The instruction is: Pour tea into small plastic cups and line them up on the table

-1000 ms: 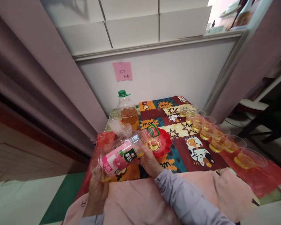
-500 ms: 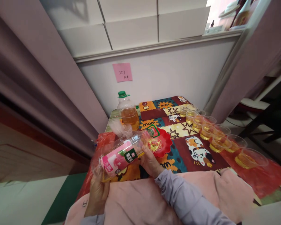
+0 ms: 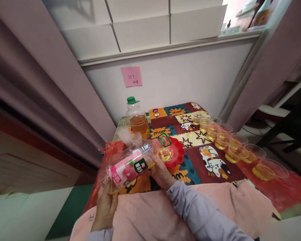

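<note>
A clear plastic bottle [image 3: 127, 169] with a pink label lies tilted across both hands, its mouth end higher and pointing right. My left hand [image 3: 105, 202] grips the base end. Around the neck end is my right hand [image 3: 162, 172], its fingers partly behind the bottle. A green handle ring [image 3: 168, 140] hangs at the bottle's neck, over a red scalloped plate [image 3: 177, 154] with a yellow design. A little yellowish liquid shows in the bottle. Behind it stand a larger jug [image 3: 139, 125] of amber liquid with a green cap and a stack of clear cups [image 3: 124, 135].
Several clear cups [image 3: 233, 153] holding yellow liquid stand in rows along the table's right side. A patterned mat [image 3: 198, 134] covers the tabletop, with red plastic film [image 3: 288, 187] at its edges. A pink cloth [image 3: 150, 214] lies in front. A white wall [image 3: 180, 73] rises behind.
Almost nothing differs. Both hands hold the bottle in nearly the same tilted pose, and the whole view has shifted very slightly.
</note>
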{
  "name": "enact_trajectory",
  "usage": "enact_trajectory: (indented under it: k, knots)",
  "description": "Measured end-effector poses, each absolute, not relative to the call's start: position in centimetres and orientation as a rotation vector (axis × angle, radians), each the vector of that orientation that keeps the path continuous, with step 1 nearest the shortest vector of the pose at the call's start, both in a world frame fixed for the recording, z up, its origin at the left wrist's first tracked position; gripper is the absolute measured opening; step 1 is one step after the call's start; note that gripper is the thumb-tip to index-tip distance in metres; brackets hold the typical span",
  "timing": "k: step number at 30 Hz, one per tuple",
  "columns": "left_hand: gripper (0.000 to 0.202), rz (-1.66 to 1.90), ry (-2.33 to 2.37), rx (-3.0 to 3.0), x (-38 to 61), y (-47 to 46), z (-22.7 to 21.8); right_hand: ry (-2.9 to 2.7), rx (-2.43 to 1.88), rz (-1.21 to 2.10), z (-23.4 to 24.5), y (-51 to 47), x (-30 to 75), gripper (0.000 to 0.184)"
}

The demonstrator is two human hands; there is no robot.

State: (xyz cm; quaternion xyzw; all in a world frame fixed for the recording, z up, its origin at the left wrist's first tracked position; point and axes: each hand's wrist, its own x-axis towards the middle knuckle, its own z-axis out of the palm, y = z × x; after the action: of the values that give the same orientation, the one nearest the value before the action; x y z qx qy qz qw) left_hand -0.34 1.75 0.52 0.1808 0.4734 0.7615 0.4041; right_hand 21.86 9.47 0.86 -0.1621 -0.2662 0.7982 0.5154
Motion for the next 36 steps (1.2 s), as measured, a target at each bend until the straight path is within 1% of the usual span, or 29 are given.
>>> enact_trajectory:
  k: [6,14,20,25,30,34,36]
  knots:
    - [0.067,1.929,1.19,0.428,-0.09,1.79,0.99,-0.641,-0.408,1.936,0.88,9.52,21.9,0.083]
    - [0.067,1.947,1.184,0.401,0.14,1.79,1.24,-0.656,-0.399,1.933,1.36,9.41,22.09,0.085]
    - [0.07,1.945,1.174,0.397,0.3,1.77,1.34,-0.651,-0.388,1.938,0.95,9.54,21.99,0.085]
    - [0.065,1.954,1.177,0.401,0.2,1.79,1.35,-0.646,-0.395,1.937,0.75,9.62,21.97,0.083]
    - [0.065,1.915,1.171,0.44,-0.2,1.68,1.02,-0.658,-0.39,1.935,0.92,9.53,22.05,0.08]
    - [0.059,1.914,1.173,0.453,-0.36,1.73,0.76,-0.649,-0.396,1.934,0.8,9.53,22.0,0.079]
    - [0.062,1.923,1.178,0.461,-0.37,1.85,0.72,-0.651,-0.397,1.938,0.7,9.58,21.97,0.08]
